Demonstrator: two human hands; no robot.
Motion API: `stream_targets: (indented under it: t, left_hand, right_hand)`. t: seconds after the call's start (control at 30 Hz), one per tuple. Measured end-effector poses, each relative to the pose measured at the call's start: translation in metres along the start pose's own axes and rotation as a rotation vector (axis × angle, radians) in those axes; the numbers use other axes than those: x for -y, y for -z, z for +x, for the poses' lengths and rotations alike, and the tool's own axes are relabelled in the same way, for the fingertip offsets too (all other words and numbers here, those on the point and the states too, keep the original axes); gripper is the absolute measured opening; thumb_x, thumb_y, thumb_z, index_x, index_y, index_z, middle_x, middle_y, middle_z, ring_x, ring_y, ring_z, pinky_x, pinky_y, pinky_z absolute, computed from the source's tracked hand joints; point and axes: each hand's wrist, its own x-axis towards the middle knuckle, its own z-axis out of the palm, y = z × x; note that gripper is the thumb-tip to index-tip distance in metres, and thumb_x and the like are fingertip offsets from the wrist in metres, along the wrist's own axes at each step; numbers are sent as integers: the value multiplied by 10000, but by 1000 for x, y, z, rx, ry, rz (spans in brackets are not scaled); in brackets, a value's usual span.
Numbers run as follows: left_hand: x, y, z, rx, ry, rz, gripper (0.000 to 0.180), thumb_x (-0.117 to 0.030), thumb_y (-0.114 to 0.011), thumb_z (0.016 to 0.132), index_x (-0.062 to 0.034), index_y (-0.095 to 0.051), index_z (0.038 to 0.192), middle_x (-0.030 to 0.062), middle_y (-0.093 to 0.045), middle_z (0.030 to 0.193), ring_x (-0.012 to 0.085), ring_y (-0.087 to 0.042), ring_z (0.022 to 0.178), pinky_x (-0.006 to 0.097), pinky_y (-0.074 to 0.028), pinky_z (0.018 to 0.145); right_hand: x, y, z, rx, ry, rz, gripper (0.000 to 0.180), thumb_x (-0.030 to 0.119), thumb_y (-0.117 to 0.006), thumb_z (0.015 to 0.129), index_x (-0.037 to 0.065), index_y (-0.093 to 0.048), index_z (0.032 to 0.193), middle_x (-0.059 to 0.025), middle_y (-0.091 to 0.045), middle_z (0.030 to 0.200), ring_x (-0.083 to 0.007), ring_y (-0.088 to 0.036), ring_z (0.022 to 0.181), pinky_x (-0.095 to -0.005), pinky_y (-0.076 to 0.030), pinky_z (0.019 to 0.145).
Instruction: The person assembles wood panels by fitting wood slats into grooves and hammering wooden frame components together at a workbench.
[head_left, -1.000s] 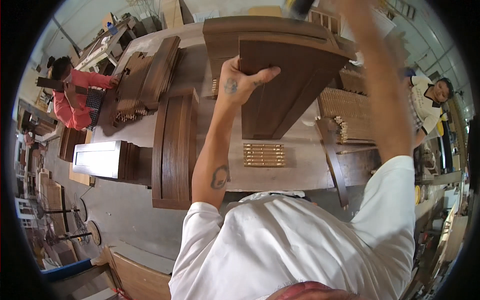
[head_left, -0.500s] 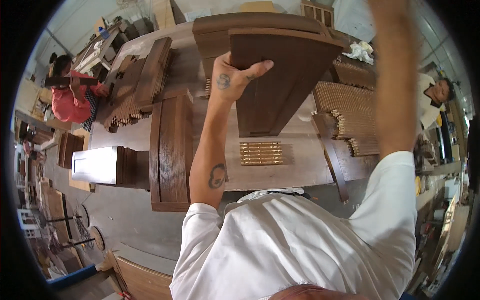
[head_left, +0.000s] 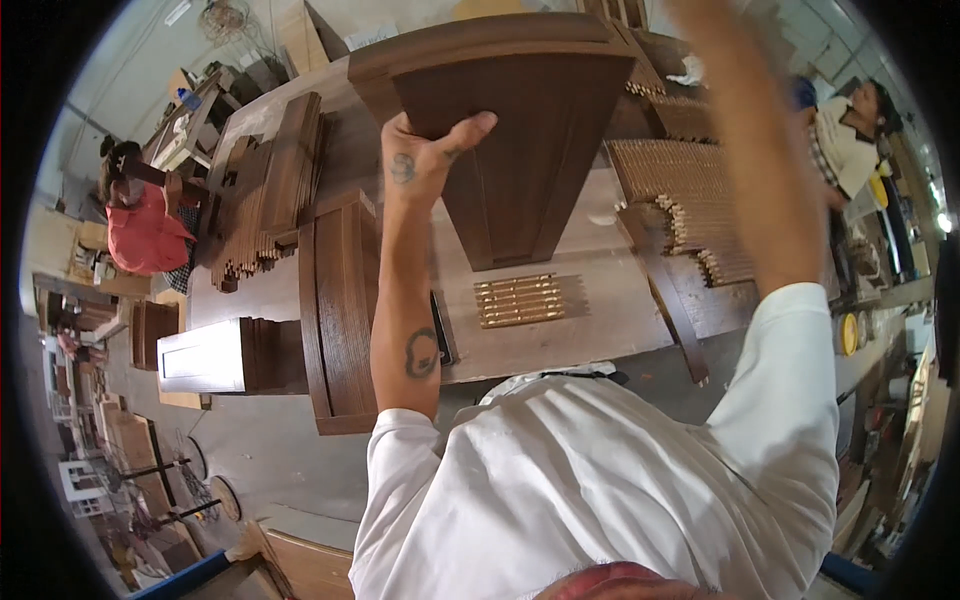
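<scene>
My left hand [head_left: 425, 160] is closed on the upper left edge of a dark brown wooden panel [head_left: 525, 140], its thumb lying across the face. The panel is upright and tilted, its narrower lower end near the worktable [head_left: 600, 335]. Right behind it is another dark brown panel [head_left: 480, 38], partly hidden. My right forearm [head_left: 765, 170] reaches up past the panel's right side, blurred by motion; the hand is beyond the upper edge. In front of the panel lies a small row of thin brown strips with pale marks [head_left: 520, 300].
Left of my arm lies a long framed panel [head_left: 340, 310], beside stacked panels [head_left: 205, 355] and brown boards [head_left: 265, 190]. Rows of brown slats [head_left: 670, 180] and a long rail [head_left: 665, 290] fill the right side. A person in pink [head_left: 145, 230] and one in cream [head_left: 845, 150] stand at the sides.
The view has turned slightly, and the held panel with my left hand sits further left in it. The person on the right has a more upright head. My left grip stays the same.
</scene>
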Motion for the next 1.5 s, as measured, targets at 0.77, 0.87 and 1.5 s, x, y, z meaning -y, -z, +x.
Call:
stream_targets:
  t: [0.77,0.87,1.5]
  left_hand:
    - [36,81,13,-294,197,83,582,-353,-836,720,51,-625,1084,108,-672,976,211,-635,860,350,-512,796]
    - [-17,105,20,-300,136,-49,579,-396,-818,731,28,-630,1077,109,-671,1011,216,-633,905,388,-511,806]
    - [-123,-47,-58,-579,109,475,593,-275,-687,855,82,-480,1281,102,-638,944,156,-638,786,239,-495,663]
  right_hand:
    - [-176,102,-472,211,-1012,-1003,341,244,-700,802,-30,-595,975,-250,-630,923,-419,-625,869,-478,-490,708]
    - [-186,87,-505,239,-889,-1102,319,235,-686,817,-18,-605,994,-224,-628,948,-425,-618,853,-479,-495,721]
    - [-68,-7,-243,143,-613,385,845,464,-688,846,-50,-333,1415,-225,-501,1321,-273,-526,1185,-357,-447,958]
